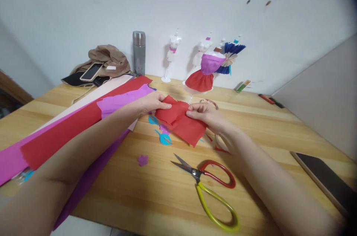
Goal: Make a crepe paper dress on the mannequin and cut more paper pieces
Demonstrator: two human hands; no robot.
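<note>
Red paper piece (182,121), pinched by left hand (152,103), right hand (208,115)

— How does the red paper piece (182,124) look?
— Small, matte red, roughly rectangular, with its upper left part folded over itself.
— And where is it?
— Tilted, with its lower corner hanging down. The left hand (152,103) and the right hand (205,114) pinch its top edge.

A home craft corner: wooden table (279,124) against a white wall, crepe paper sheets (83,117), scissors (209,187), dressed doll mannequins (205,68).
</note>
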